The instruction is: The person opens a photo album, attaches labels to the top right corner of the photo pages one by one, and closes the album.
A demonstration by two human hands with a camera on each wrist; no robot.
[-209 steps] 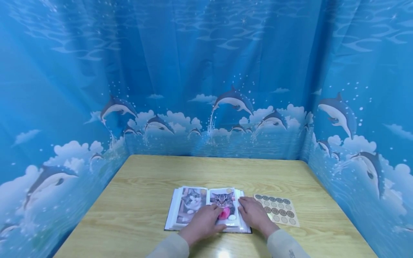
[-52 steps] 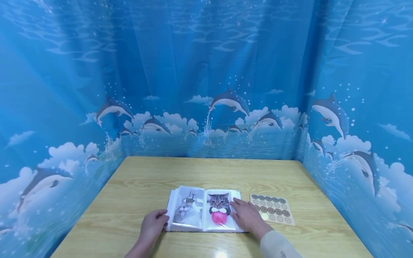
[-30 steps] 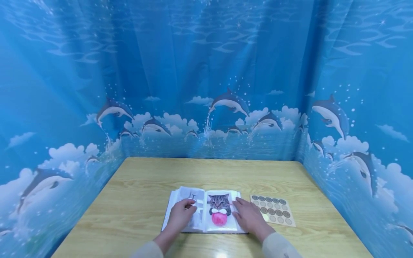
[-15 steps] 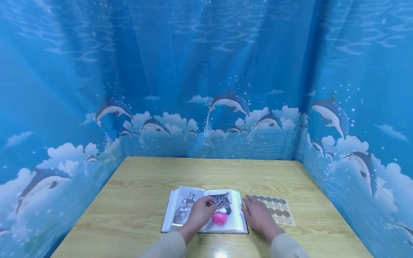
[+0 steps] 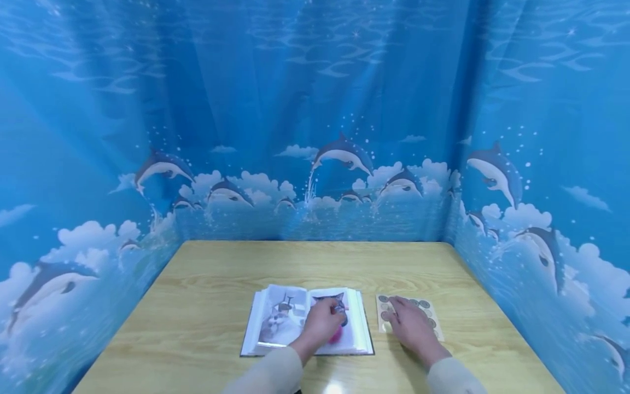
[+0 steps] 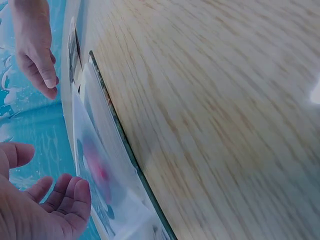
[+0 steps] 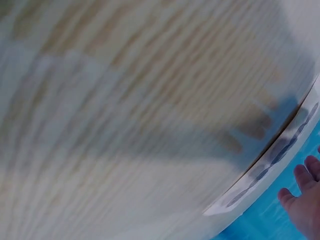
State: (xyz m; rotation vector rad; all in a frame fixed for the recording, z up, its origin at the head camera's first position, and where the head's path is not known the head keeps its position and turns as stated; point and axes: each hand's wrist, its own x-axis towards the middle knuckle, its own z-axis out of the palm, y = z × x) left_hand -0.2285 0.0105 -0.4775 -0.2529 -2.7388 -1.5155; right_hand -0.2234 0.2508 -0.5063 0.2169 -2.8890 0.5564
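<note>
An open photo album (image 5: 275,320) lies near the table's front edge. Its left page shows a grey cat picture; the right page holds a tabby cat photo (image 5: 340,300) with a pink ball, mostly covered. My left hand (image 5: 322,324) rests on that right page, fingers relaxed; the left wrist view shows its palm (image 6: 45,210) loose above the album's plastic sleeve (image 6: 107,165). My right hand (image 5: 410,323) lies flat on a sticker sheet (image 5: 381,320) to the right of the album. Its fingers (image 7: 305,197) show beside the blurred sticker sheet (image 7: 270,162).
The wooden table (image 5: 221,268) is enclosed on three sides by a blue dolphin-print curtain (image 5: 315,109). Bare wood stretches behind and to the left of the album.
My right hand left the album's right edge and moved right onto the sticker sheet. My left hand slid a little further right over the cat photo.
</note>
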